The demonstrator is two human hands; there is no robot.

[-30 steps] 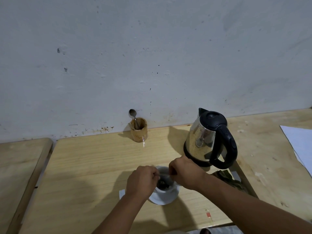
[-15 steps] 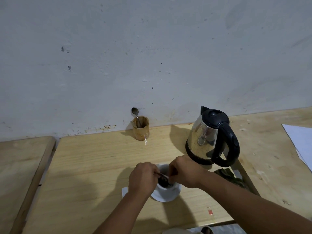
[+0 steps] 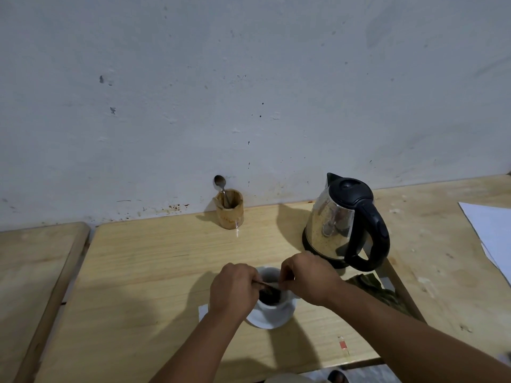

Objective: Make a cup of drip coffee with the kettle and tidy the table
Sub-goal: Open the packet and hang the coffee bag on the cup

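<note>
One white cup (image 3: 272,301) sits on one saucer (image 3: 269,319) on the wooden surface (image 3: 154,272). The left hand (image 3: 233,293) and right hand (image 3: 307,277) each pinch the drip bag (image 3: 269,293) in it. One kettle (image 3: 343,225) stands near, and one spoon (image 3: 221,186) sits in one brown holder (image 3: 229,212).

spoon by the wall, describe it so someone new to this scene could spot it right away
Find the pale wall, then the wooden table against it. At its back edge, left of the kettle, stands a stained tan cup. The spoon stands in it, bowl up, the only cutlery standing upright.
</note>
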